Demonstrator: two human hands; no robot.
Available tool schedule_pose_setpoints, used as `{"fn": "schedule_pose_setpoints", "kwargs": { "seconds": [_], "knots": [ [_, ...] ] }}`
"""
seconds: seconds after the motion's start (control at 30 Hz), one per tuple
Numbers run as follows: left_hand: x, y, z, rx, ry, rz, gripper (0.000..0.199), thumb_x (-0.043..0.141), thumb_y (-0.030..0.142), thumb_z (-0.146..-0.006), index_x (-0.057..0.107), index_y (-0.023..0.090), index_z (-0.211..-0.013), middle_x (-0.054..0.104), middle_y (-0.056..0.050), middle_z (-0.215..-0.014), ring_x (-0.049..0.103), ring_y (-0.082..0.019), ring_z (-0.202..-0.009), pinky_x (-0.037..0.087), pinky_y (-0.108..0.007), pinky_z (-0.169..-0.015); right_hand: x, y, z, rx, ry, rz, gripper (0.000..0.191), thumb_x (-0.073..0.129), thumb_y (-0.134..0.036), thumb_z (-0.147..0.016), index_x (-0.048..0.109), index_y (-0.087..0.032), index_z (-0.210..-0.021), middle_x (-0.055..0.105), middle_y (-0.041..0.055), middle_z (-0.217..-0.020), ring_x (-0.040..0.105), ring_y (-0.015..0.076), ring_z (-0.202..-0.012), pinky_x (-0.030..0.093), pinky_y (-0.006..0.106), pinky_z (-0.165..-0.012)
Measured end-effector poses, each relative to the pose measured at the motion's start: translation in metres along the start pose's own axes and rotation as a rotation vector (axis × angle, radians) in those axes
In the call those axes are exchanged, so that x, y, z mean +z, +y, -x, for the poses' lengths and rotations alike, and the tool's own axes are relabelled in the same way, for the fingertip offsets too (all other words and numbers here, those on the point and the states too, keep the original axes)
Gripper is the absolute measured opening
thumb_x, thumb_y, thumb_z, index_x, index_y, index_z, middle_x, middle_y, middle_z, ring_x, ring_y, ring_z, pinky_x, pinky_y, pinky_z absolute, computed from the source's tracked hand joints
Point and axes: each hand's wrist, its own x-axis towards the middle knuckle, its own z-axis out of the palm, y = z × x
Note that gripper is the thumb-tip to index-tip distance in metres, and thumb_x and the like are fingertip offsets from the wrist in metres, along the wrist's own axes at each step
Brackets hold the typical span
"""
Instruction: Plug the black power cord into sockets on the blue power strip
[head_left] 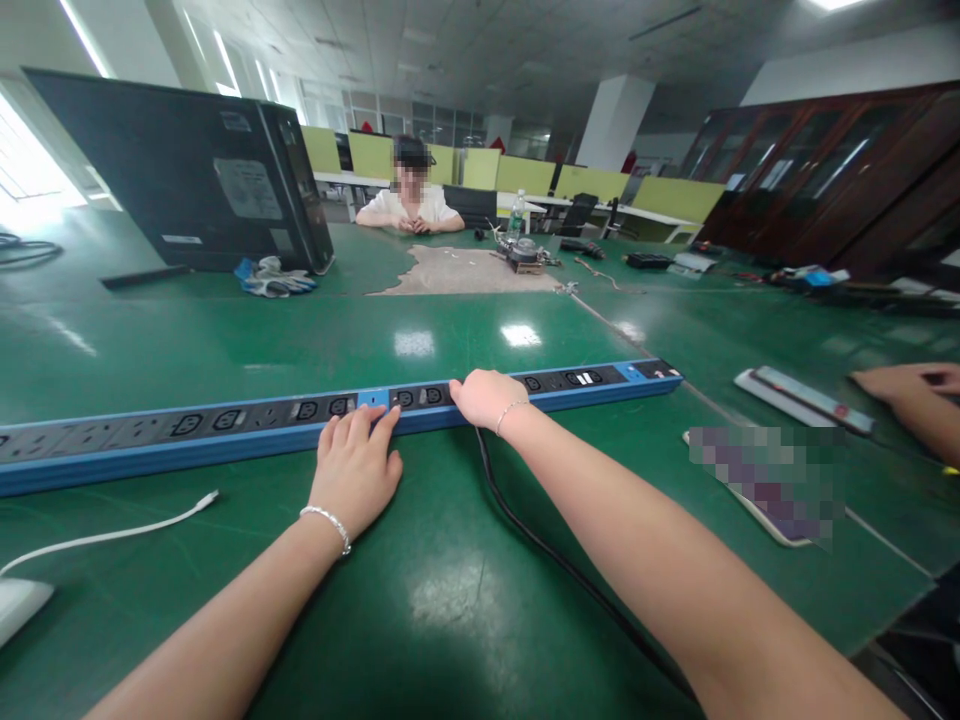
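A long blue power strip (337, 432) with black sockets lies across the green table, slanting up to the right. My left hand (360, 455) rests with outstretched fingers on the near edge and top of the strip, thumb apart. My right hand (486, 397) is closed over the sockets further right. Out from under it a black power cord (517, 515) runs down toward me. The cord's plug end is hidden by my fingers, so I cannot tell how far it sits in a socket.
A white cable (112, 532) lies at left. To the right are a phone (765, 485), a small white power strip (806, 400) and another person's hand (907, 383). A black computer case (225, 180) and gloves (274, 278) stand behind; a person (411, 200) sits across the table.
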Motion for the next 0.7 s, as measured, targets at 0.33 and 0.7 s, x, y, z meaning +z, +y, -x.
{"fn": "schedule_pose_setpoints", "kwargs": {
  "seconds": [0.33,0.7],
  "knots": [
    [-0.005,-0.001,0.000,0.017,-0.026,-0.034,0.045,0.042,0.024,-0.083,0.051,0.017,-0.127,0.056,-0.010,-0.124,0.046,-0.026,-0.118,0.033,-0.045,-0.103,0.017,0.048,0.008,-0.241,0.175,-0.041,0.052,0.021,-0.041,-0.094,0.067,-0.020,-0.079,0.070,0.0077,-0.080,0.063,0.0192,-0.074,0.039,0.028,-0.064],
    [-0.021,0.046,-0.043,-0.210,-0.178,0.203,0.040,0.032,0.037,-0.090,0.051,0.022,-0.121,0.067,-0.005,-0.097,0.062,-0.018,-0.090,0.046,-0.033,-0.085,0.057,0.095,0.003,-0.356,0.619,-0.103,0.032,0.040,-0.027,-0.089,0.059,-0.021,-0.114,0.058,0.0057,-0.124,0.045,0.0209,-0.117,0.029,0.038,-0.100]
  ]
}}
